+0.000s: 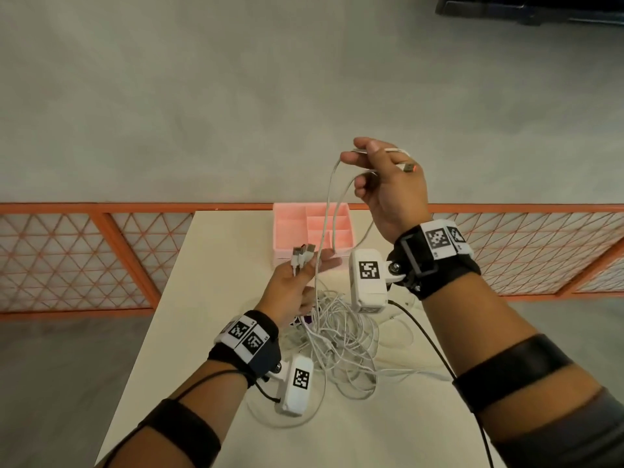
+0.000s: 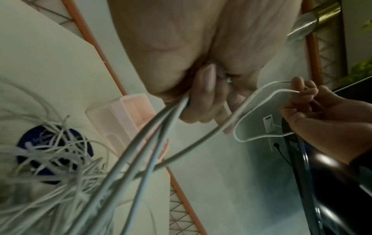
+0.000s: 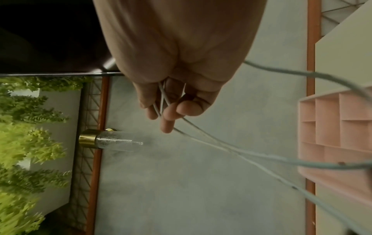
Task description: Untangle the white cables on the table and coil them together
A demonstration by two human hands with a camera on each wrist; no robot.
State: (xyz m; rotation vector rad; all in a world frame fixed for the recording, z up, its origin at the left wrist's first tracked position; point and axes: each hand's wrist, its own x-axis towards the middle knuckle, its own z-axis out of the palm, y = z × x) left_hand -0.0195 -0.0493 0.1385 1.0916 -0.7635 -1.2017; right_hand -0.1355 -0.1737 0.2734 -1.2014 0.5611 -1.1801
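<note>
A tangle of white cables (image 1: 341, 339) lies in the middle of the beige table (image 1: 216, 265). My left hand (image 1: 304, 271) hovers over the tangle's far side and grips several cables just below their USB plugs (image 1: 301, 251), which stick up past the fingers. In the left wrist view the left hand (image 2: 203, 95) pinches the strands, which run down to the tangle (image 2: 50, 151). My right hand (image 1: 374, 173) is raised higher, beyond the table's far edge. It holds looped cable strands (image 1: 329, 211), with one plug (image 1: 410, 167) by the knuckles. The right wrist view shows strands crossing its curled fingers (image 3: 167, 111).
A pink compartment tray (image 1: 287, 231) stands at the table's far edge, directly under the hanging strands. A dark blue round object (image 2: 26, 143) lies partly under the tangle. An orange mesh railing (image 1: 101, 258) runs behind the table. The table's left edge is near my left forearm.
</note>
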